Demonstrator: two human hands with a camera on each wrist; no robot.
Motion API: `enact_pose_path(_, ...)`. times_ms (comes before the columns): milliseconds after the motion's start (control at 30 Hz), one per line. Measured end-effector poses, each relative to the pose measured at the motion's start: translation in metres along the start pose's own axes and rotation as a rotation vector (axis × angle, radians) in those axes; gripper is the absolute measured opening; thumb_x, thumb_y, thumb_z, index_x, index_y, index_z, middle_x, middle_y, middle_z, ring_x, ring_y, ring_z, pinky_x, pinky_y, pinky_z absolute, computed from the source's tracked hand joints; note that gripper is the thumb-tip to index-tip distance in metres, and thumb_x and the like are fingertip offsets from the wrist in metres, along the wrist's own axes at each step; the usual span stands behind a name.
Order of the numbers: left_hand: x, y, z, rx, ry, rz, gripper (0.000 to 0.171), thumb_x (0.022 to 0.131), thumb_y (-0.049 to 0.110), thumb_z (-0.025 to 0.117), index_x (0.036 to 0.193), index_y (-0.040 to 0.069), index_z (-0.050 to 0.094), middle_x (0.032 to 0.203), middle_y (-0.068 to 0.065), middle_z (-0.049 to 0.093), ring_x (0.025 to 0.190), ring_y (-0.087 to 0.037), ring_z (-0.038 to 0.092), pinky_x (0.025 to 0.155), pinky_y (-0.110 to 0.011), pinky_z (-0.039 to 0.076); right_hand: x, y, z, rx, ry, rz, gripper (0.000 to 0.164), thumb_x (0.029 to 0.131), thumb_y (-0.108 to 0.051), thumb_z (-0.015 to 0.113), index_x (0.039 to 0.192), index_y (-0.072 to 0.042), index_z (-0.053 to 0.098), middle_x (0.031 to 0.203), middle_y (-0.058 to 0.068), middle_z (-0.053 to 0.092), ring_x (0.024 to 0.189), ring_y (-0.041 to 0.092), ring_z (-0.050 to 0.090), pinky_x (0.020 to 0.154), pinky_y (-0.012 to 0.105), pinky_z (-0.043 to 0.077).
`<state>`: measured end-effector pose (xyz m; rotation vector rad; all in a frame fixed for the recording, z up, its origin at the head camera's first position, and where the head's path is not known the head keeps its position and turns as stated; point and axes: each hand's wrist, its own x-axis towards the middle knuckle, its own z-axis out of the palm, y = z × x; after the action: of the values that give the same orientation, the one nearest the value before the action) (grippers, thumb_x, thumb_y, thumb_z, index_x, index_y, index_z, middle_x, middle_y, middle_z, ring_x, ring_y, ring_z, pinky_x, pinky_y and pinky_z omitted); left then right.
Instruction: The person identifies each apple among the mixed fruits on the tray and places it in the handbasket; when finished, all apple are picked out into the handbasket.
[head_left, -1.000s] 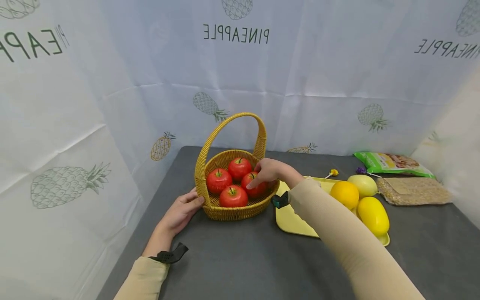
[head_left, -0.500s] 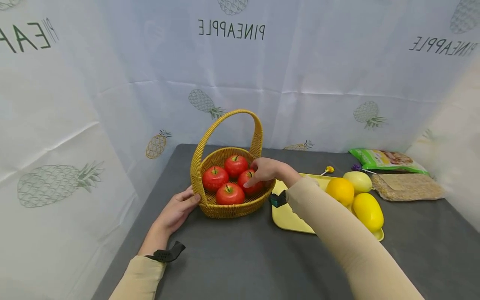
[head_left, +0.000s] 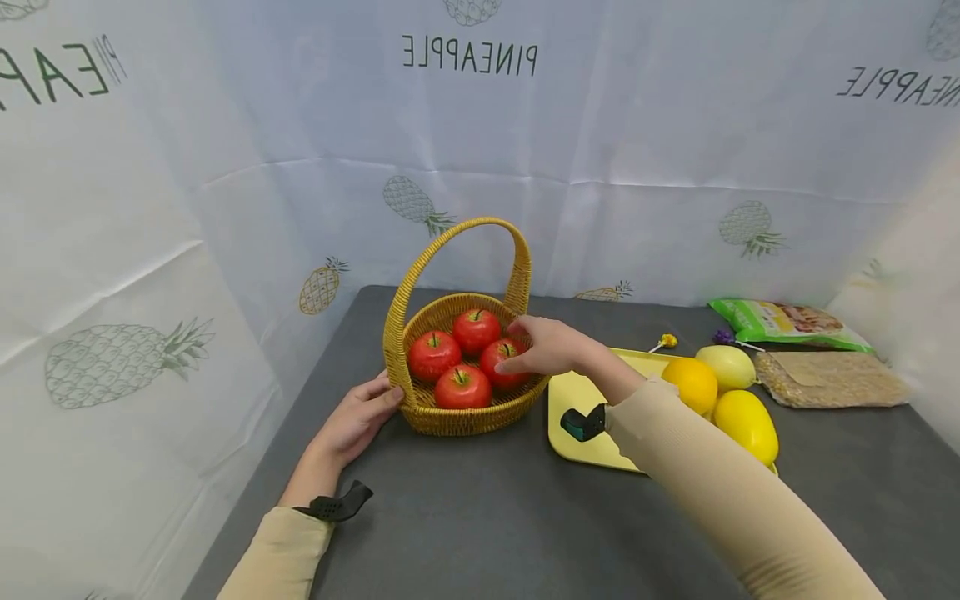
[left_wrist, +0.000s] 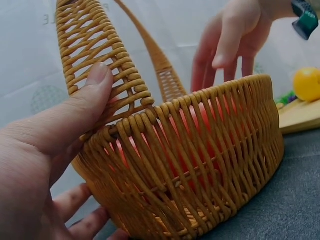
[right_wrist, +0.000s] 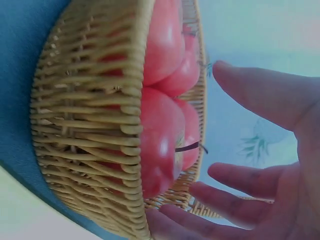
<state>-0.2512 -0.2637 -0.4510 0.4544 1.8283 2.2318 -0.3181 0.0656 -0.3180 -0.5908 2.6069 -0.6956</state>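
Observation:
A yellow wicker basket (head_left: pixel 456 423) with a tall arched handle stands on the dark table, holding several red apples. My left hand (head_left: pixel 358 421) grips the basket's left side; in the left wrist view its thumb lies on the foot of the handle and its fingers reach round the outer wall. Over the basket's right rim hovers my right hand (head_left: pixel 555 346), nearest to the rightmost apple (head_left: pixel 498 363). The right wrist view shows the thumb and fingers spread, with a gap between them and the stemmed apple (right_wrist: pixel 159 150). Nothing is in that hand.
Right of the basket is a yellow tray (head_left: pixel 581 446), partly under my right forearm, with an orange (head_left: pixel 688 385), a yellow mango-like fruit (head_left: pixel 747 427) and a pale yellow-green fruit (head_left: pixel 726 367). Behind lie lollipops (head_left: pixel 667 341), a green packet (head_left: pixel 787 325) and a grain bag (head_left: pixel 831 379).
My right hand has let go of the rightmost apple and moved up and right, its fingers spreading. The left hand keeps its place on the basket. The head view has shifted slightly.

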Motion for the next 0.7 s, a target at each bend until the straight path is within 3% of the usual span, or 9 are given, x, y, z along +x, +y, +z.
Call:
enact_pose_path(133,0.000,-0.001,0.003,0.004,0.015,0.009,0.023,0.106,0.019,0.061,0.126,0.020,0.074,0.170,-0.019,0.002,0.155,-0.034,-0.007,0.106,-0.017,0.039,-0.015,0.005,0.002,0.022,0.050,-0.038,0.079,0.092,-0.049,0.074,0.152,-0.006,0.045,0.151,0.014,0.049,0.138,0.035,0.045,0.109,0.054,0.042)
enact_pose_path(333,0.000,0.001,0.010,0.021,0.034,0.007,0.033,0.108,0.018,0.058,0.138,0.007,0.064,0.170,-0.014,0.008,0.156,-0.030,0.000,0.107,-0.018,0.039,-0.037,0.019,0.005,0.109,0.166,-0.041,0.077,0.093,-0.048,0.073,0.153,-0.008,0.044,0.154,0.016,0.045,0.138,0.038,0.045,0.105,0.055,0.046)
enact_pose_path(533,-0.010,0.009,0.022,0.104,0.120,-0.018,0.052,0.108,0.022,0.057,0.150,-0.008,0.045,0.165,-0.018,0.028,0.148,-0.018,0.034,0.107,-0.022,0.042,-0.063,0.038,0.006,0.171,0.272,-0.044,0.074,0.095,-0.045,0.073,0.152,-0.008,0.044,0.154,0.014,0.045,0.138,0.041,0.046,0.107,0.054,0.045)
enact_pose_path(600,-0.015,0.014,0.027,0.168,0.161,-0.018,0.055,0.108,0.026,0.057,0.151,-0.007,0.044,0.161,-0.019,0.035,0.142,-0.013,0.041,0.108,-0.025,0.042,-0.072,0.045,0.006,0.178,0.308,-0.041,0.073,0.096,-0.045,0.073,0.152,-0.008,0.044,0.154,0.013,0.045,0.138,0.042,0.046,0.108,0.055,0.044)
enact_pose_path(700,-0.022,0.021,0.035,0.279,0.221,-0.022,0.057,0.109,0.033,0.055,0.153,0.000,0.044,0.157,-0.018,0.043,0.139,-0.015,0.046,0.107,-0.026,0.043,-0.084,0.055,0.006,0.183,0.354,-0.036,0.069,0.097,-0.043,0.072,0.151,-0.008,0.045,0.153,0.013,0.047,0.138,0.042,0.045,0.109,0.055,0.043)
